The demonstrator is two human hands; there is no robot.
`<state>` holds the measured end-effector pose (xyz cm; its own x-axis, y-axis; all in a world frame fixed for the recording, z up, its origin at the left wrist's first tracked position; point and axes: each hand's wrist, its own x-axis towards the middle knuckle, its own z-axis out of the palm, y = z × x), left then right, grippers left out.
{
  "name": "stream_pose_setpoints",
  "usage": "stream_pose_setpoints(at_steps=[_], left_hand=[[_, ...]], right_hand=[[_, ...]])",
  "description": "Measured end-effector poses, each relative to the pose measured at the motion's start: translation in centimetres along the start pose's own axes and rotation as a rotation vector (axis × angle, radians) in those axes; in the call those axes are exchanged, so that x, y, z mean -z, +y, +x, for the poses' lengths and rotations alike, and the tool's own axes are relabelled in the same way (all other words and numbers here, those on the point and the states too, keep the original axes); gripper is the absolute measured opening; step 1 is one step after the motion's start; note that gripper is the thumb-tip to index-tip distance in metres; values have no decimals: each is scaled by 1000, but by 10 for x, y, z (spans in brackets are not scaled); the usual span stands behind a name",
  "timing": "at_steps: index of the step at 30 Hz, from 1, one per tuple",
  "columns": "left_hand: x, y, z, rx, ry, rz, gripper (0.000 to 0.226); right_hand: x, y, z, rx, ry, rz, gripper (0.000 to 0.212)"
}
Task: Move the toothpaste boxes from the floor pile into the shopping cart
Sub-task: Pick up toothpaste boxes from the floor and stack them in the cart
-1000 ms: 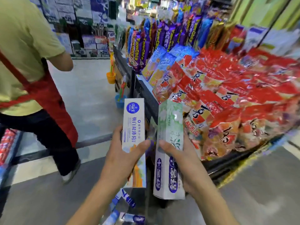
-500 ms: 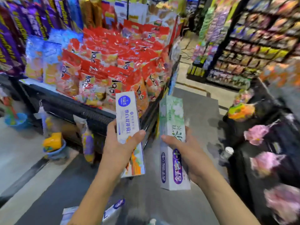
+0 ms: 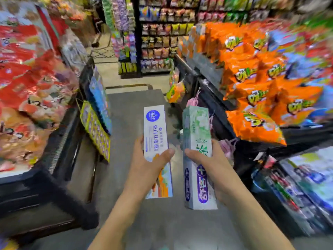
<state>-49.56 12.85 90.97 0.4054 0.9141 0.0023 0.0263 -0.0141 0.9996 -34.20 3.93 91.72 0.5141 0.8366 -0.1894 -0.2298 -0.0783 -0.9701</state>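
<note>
The left hand (image 3: 146,170) holds the white toothpaste box (image 3: 156,141) upright, thumb clamped across its face; the right hand (image 3: 214,170) grips the green toothpaste box (image 3: 196,134) just beside it. Both boxes are carried lengthwise above the aisle floor (image 3: 129,109), probably for transfer. No shopping cart is visible.

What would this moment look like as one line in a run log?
left hand grips white toothpaste box | right hand grips green toothpaste box | both boxes upright, apart | cart not in view
</note>
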Motion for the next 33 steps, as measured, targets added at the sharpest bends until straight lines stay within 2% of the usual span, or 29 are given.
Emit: stream_pose_setpoints(at_steps=[3, 7, 8, 10, 12, 15, 17, 21, 25, 28, 33], left_hand=[[-81, -2, 19, 34, -116, 30, 72], [-169, -4, 36, 61, -277, 19, 71], [-210, -8, 42, 63, -351, 30, 70], [-236, -9, 47, 53, -394, 44, 73], [-288, -14, 54, 55, -507, 57, 77], [-350, -20, 62, 40, -656, 61, 70], [-386, -25, 68, 38, -744, 59, 65], [-457, -41, 87, 74, -885, 117, 70], [-527, -62, 113, 63, -1026, 221, 52], [-578, -77, 130, 57, -1122, 289, 47], [-649, -104, 141, 7, -1263, 377, 42]], right_hand=[[75, -10, 10, 27, 167, 20, 53], [158, -19, 13, 9, 327, 45, 59], [194, -19, 11, 16, 415, 54, 58], [217, -18, 9, 9, 479, 71, 57], [261, -17, 5, 3, 608, 90, 58], [309, -12, 5, 0, 762, 112, 61], [335, -7, 7, -7, 851, 130, 66], [379, 3, 19, -30, 1015, 152, 64], [418, 4, 41, -86, 1208, 28, 67], [445, 3, 54, -129, 1311, 15, 69], [486, 14, 69, -166, 1473, 67, 59]])
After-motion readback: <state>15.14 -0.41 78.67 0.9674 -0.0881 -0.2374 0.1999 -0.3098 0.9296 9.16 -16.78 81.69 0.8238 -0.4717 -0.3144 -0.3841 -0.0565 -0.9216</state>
